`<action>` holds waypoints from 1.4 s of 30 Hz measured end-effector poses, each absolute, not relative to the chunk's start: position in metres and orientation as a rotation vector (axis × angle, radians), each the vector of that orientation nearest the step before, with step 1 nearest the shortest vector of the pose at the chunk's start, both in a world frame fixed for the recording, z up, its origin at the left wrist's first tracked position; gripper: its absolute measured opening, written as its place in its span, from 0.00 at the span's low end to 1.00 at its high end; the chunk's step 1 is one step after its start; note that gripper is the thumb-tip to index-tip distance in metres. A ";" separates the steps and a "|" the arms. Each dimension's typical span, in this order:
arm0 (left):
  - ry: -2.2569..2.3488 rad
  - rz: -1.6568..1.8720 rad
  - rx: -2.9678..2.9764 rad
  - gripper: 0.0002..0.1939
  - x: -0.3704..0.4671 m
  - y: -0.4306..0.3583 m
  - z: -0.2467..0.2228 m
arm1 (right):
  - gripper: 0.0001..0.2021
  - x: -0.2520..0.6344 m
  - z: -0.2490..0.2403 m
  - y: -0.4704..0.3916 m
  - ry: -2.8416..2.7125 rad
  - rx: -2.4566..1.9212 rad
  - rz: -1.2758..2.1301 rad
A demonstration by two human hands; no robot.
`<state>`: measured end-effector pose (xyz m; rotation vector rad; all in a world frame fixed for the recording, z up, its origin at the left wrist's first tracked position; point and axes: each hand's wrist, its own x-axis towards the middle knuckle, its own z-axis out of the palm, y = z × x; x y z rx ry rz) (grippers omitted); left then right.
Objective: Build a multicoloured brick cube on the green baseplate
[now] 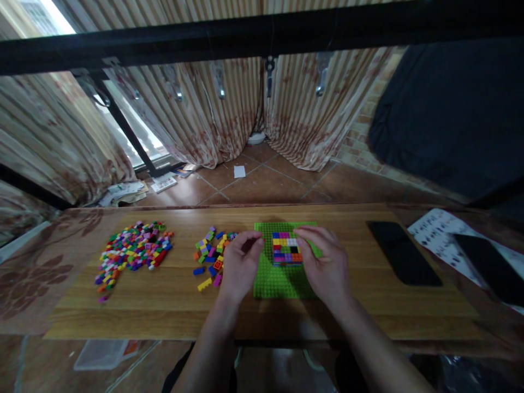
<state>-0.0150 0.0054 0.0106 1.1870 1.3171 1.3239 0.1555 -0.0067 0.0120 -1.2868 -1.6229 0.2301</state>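
Observation:
A multicoloured block of toy bricks [282, 250], built in rows, stands on the green baseplate [266, 284]. My right hand [327, 265] is at the block's right side, thumb and index finger closed at its upper right corner and covering part of it. Left of the block, over the baseplate's left edge, is my left hand [242, 267]. Its thumb and index finger are pinched together; a tiny reddish spot shows at the tips, too small to name. Several loose bricks [205, 245] lie just left of that hand, partly hidden by it.
A large pile of small bricks [137, 245] covers the left of the wooden table [172, 314]. On the right lies a black flat device [403, 251], with a printed sheet [438, 229] and another dark device [491, 262] beyond. A clear plastic box [100, 355] sits below the table.

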 end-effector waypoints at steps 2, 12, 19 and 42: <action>1.241 1.300 1.103 0.08 -0.015 0.004 0.016 | 0.08 0.157 0.015 -0.005 -1.560 -1.258 0.317; 0.889 1.188 0.935 0.15 -0.013 0.000 0.021 | 0.07 0.142 0.017 -0.011 -1.765 -1.145 0.580; 0.924 1.108 0.968 0.16 -0.013 -0.001 0.019 | 0.03 0.147 0.016 -0.007 -1.832 -1.154 0.529; 1.300 1.064 1.390 0.09 -0.008 0.005 -0.005 | 0.03 0.147 -0.003 0.000 -1.807 -1.299 0.303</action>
